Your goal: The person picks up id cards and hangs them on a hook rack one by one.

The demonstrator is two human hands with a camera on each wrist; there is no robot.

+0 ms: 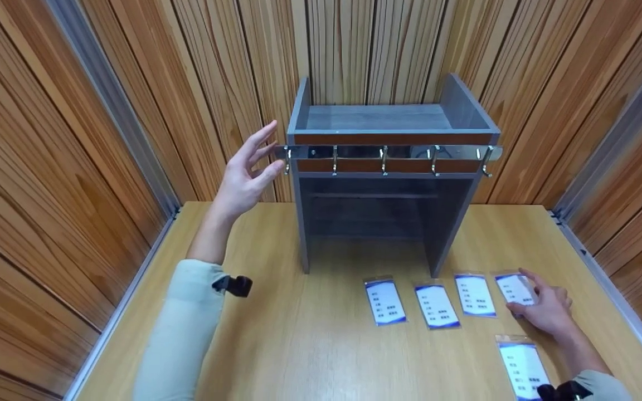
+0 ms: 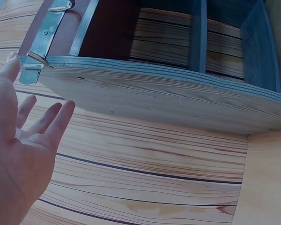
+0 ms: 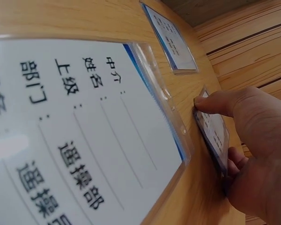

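Observation:
My left hand (image 1: 246,175) is beside the left end of a metal hook rail (image 1: 354,152), fingers spread and holding nothing. In the left wrist view the thumb overlaps the rail's end (image 2: 30,76); whether they touch I cannot tell. The rail runs across the front of a grey wooden shelf unit (image 1: 449,223). Over at the right, my right hand (image 1: 549,309) holds a badge card in a clear sleeve (image 1: 513,287) by its edges, between thumb and fingers. The right wrist view shows this badge (image 3: 214,129) tilted, partly covered by the hand.
Several more badge cards lie on the wooden table (image 1: 310,345): one left (image 1: 385,302), one beside it (image 1: 437,306), another (image 1: 475,295) next to the held one, and one (image 1: 521,367) nearest the front. Wood-panelled walls (image 1: 103,139) close in the back and sides.

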